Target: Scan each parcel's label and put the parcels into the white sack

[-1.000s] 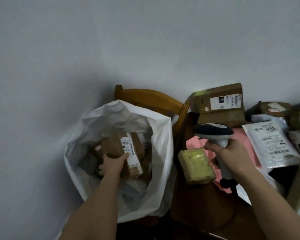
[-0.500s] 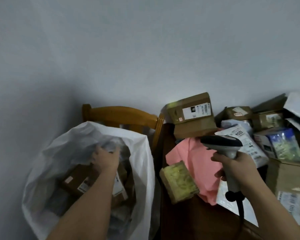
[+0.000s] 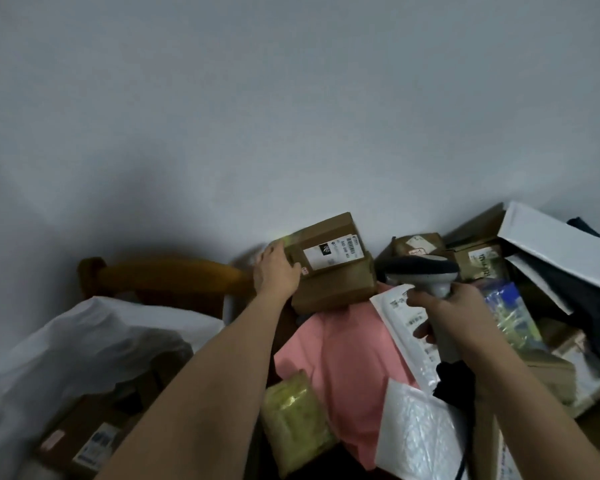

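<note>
My left hand reaches to the back wall and grips the left end of a brown cardboard box with a white label, which lies on top of a second brown box. A grey barcode scanner sits in the grip of my right hand, its head pointing left toward that box. The white sack stands open at lower left, with a labelled brown box inside it.
On the table lie a pink mailer, a yellow-green parcel, a white bubble mailer and a labelled white mailer. More boxes and a white carton crowd the right. A wooden chair back stands behind the sack.
My left hand let go of the box in the sack, came out and moved right to the labelled box by the wall. The view swung right; the scanner stayed in my right hand.
</note>
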